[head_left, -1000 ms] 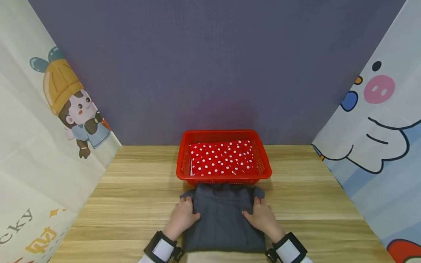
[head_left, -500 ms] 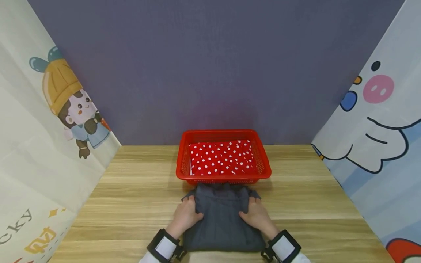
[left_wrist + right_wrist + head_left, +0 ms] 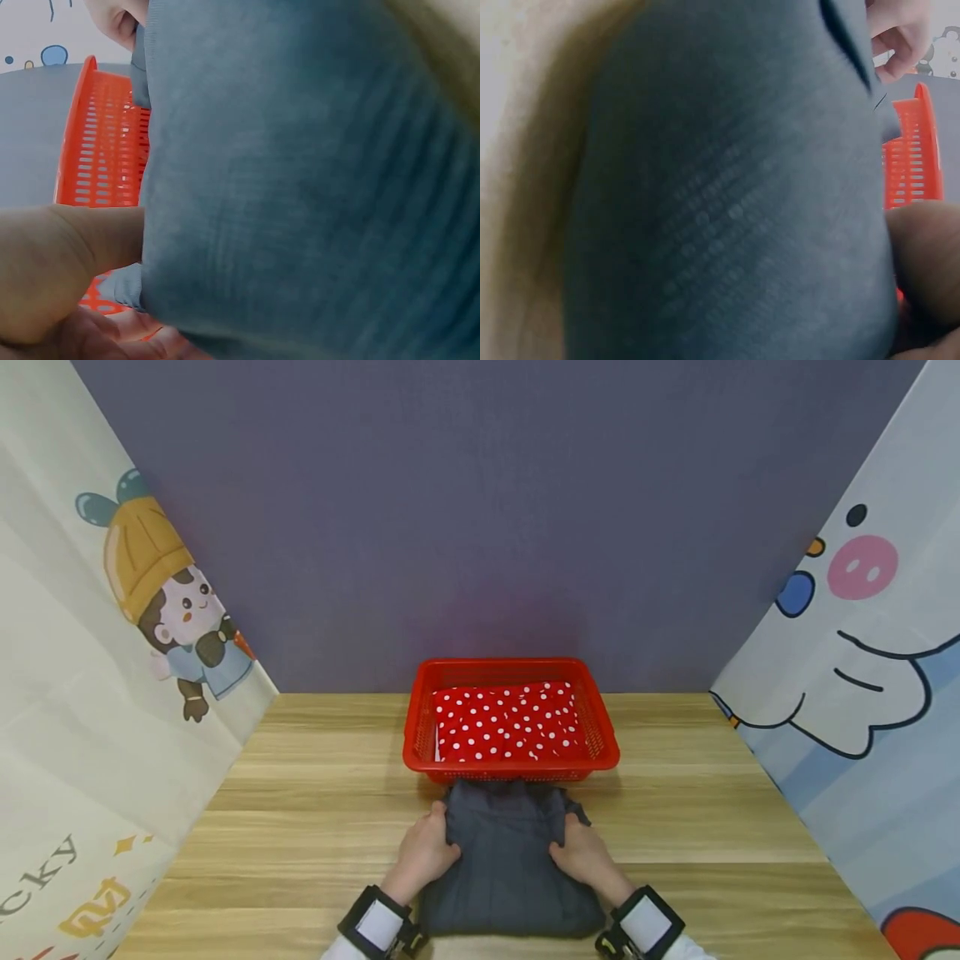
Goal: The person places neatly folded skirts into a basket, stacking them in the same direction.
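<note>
A folded dark grey garment (image 3: 512,881) lies on the wooden table in front of the red basket (image 3: 510,767). At its left edge my left hand (image 3: 424,850) grips the cloth, thumb on top and fingers curled round the side. My right hand (image 3: 587,853) holds the opposite edge the same way. A small flap of cloth sticks out beyond the right fingers. In the left wrist view the garment (image 3: 300,180) fills most of the picture, with the left thumb (image 3: 105,236) against its edge. The right wrist view shows the grey cloth (image 3: 727,187) close up; the right fingertips are hidden.
Inside the basket lies a folded red cloth with white dots (image 3: 502,727). The basket stands near the dark grey back wall (image 3: 487,527). Printed curtains hang at the left (image 3: 75,693) and right (image 3: 885,677) of the table (image 3: 322,810).
Both hands have moved slightly inward and their fingers have curled round the garment's edges. The flaps at its far corners have drawn in. The basket stays in place.
</note>
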{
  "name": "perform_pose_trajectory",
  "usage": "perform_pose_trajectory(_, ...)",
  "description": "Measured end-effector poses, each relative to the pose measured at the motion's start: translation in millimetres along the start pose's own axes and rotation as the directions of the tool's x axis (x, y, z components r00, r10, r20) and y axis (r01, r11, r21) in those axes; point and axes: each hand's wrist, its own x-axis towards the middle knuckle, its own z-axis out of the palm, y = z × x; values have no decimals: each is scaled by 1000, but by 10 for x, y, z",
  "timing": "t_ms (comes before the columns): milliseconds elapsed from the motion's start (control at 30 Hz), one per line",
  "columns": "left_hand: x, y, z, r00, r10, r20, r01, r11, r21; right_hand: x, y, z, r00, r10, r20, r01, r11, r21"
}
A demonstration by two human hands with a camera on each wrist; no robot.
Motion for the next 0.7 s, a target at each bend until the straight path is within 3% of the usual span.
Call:
perform_pose_trajectory(333, -75, -4, 5, 999, 5, -44, -7, 998, -63, -101, 53, -20, 995, -53, -85, 59, 996, 71)
perform_pose_trajectory(700, -236, 60, -81, 996, 43, -73, -51, 993, -109, -264, 26, -119, 994, -31, -107, 41, 995, 88)
